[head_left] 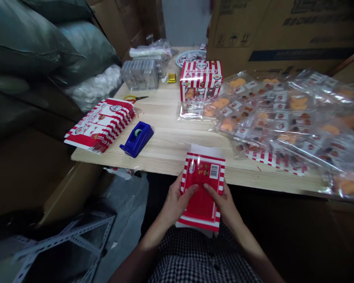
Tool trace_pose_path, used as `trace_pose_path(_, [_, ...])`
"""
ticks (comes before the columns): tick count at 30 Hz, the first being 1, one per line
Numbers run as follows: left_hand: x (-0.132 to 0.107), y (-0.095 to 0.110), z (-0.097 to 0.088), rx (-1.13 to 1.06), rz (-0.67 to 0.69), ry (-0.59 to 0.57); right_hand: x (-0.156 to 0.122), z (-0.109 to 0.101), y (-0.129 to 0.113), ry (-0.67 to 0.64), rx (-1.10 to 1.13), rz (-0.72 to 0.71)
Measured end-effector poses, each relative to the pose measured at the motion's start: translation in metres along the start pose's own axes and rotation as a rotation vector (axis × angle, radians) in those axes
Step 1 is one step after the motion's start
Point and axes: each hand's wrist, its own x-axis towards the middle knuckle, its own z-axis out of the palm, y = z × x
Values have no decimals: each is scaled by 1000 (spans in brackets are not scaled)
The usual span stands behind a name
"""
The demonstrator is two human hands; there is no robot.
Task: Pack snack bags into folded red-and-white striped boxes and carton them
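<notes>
Between my two hands is a folded-flat red-and-white striped carton (202,204), held at the table's front edge with its barcode side up and a white flap pointing away from me. My left hand (177,194) grips its left side, thumb on top. Gripping the right side the same way is my right hand (224,198). The fingers beneath the carton are hidden. To the left lies a stack of matching flat cartons (102,124), with a blue tape dispenser (137,138) beside it. A made-up striped box (200,81) stands farther back.
Clear plastic packs with orange pieces (297,102) cover the table's right side. Yellow-handled scissors (135,98), clear plastic cases (140,74), a small gold packet (171,78) and a bowl (181,59) sit toward the back. A large cardboard box (265,39) stands behind.
</notes>
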Motion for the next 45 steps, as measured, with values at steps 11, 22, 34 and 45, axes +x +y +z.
trace_pose_path(11, [-5, -9, -1, -237, -169, 11, -2, -23, -33, -261, 64, -34])
trace_pose_path(22, [22, -9, -20, -80, 109, 117, 12, -20, 0, -31, -41, -138])
trace_pose_path(34, [24, 1, -27, -24, 119, 172, -11, -21, -34, -123, -159, -329])
trace_pose_path(45, [9, 19, -33, 89, 13, 58, 15, -27, -53, -271, -441, -256])
